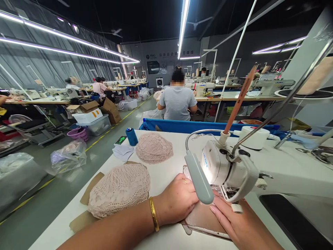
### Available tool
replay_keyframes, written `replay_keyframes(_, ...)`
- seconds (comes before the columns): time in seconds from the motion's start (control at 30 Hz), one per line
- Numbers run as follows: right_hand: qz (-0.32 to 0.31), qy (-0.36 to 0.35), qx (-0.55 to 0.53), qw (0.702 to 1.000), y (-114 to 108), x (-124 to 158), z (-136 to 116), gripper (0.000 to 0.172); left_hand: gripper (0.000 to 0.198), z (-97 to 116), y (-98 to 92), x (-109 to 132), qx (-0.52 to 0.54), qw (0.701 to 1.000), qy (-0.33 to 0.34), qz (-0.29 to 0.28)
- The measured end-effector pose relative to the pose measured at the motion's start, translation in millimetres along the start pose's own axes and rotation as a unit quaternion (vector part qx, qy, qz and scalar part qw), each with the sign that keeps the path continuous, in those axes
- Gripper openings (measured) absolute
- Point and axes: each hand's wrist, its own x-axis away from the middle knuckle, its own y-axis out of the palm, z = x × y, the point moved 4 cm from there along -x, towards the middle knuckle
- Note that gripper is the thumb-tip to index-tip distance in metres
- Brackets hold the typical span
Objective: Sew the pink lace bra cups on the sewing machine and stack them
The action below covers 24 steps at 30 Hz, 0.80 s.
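My left hand, wearing a ring and a gold bangle, is closed at the left side of a flat brown piece with a pale edge. Its fingertips are hidden, so what they grip cannot be made out. My right hand lies with its fingers stretched out over the right part of that piece, under the head of a white sewing machine. A grey lamp on a bent metal arm covers part of the view between my hands. The needle area is mostly hidden.
Two beige lace stacks, one nearer and one farther, lie left of my hands. Behind them stand a blue thread spool and a white paper. A black panel is at right. A person in grey sits ahead.
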Motion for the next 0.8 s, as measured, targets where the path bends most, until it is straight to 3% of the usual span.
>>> replay_keyframes(0.13,0.046,0.045,-0.001,0.998,-12.7,-6.4,-2.7,0.026,0.018,-0.8,-1.0,-1.8,0.041,0.999,0.000,0.011)
replay_keyframes(0.23,0.035,0.044,0.024,0.998,-11.9,-6.4,-3.5,0.023,0.019,-0.8,-0.4,-1.5,0.038,0.999,0.007,0.015)
replay_keyframes(0.43,0.019,0.020,0.036,0.999,-4.4,-1.7,-2.4,0.032,0.020,-0.4,-4.4,-0.5,0.046,0.997,0.021,0.061)
replay_keyframes(0.6,0.052,0.053,0.021,0.997,-9.8,-6.6,-1.8,0.028,0.014,-0.6,-2.3,-0.4,0.044,0.998,0.008,0.038)
replay_keyframes(0.8,0.013,0.016,0.004,1.000,-5.7,-2.6,-0.9,0.032,0.011,-1.7,-1.1,2.1,0.058,0.998,-0.016,0.031)
